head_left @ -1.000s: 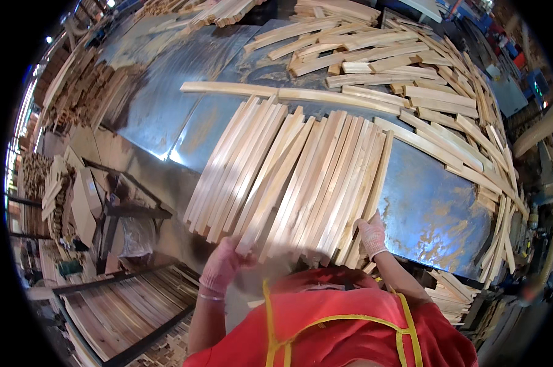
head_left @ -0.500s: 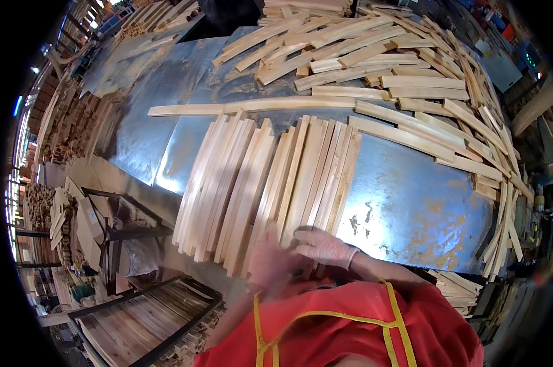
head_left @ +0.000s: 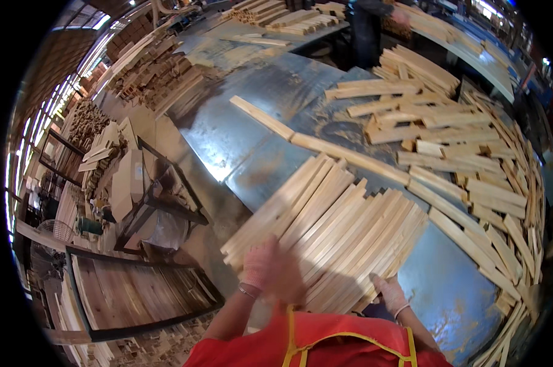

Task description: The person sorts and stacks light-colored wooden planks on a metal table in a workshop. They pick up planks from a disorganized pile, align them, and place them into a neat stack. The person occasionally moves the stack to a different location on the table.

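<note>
a fan of pale wooden slats (head_left: 337, 235) is spread on the metal table (head_left: 270, 104); its near ends are touched by the left hand (head_left: 267, 269), blurred, apparently flat, and the right hand (head_left: 389, 293), unclenched.

We see pale, bare wooden slats (head_left: 337, 238), matt and unvarnished with a fine grain, lying on a sheet-metal table (head_left: 270, 116) whose grey surface is glossy, scuffed and streaked with reflections. Our 2 hands, left hand (head_left: 265, 269) and right hand (head_left: 389, 293), wear thin, matt, pinkish-white cloth gloves. The red apron (head_left: 325, 345) looks like smooth fabric with yellow straps.
</note>
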Motion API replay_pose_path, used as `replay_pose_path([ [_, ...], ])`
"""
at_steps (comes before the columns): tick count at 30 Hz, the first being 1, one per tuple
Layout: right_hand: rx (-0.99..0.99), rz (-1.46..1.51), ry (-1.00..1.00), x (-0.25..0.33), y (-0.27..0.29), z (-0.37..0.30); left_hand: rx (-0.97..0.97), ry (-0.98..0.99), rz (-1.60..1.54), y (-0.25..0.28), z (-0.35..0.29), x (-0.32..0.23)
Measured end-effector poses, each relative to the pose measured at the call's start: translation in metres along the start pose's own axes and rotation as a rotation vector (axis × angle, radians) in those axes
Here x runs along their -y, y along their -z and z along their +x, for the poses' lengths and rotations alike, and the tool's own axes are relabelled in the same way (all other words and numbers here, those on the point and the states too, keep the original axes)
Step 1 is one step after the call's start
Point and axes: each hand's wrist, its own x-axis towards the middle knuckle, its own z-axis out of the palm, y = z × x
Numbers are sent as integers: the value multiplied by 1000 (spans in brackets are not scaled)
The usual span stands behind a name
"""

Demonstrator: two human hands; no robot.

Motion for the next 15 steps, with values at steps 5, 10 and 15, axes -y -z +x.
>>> replay_pose_path([
  [5, 30, 90, 0, 74, -99, 34, -133, -26, 46, -7, 89, 93],
  [10, 299, 86, -22, 149, -237, 115, -376, -46, 20, 19, 218, 253],
  [15, 235, 68, 89, 250, -363, 179, -316, 111, -7, 79, 307, 319],
])
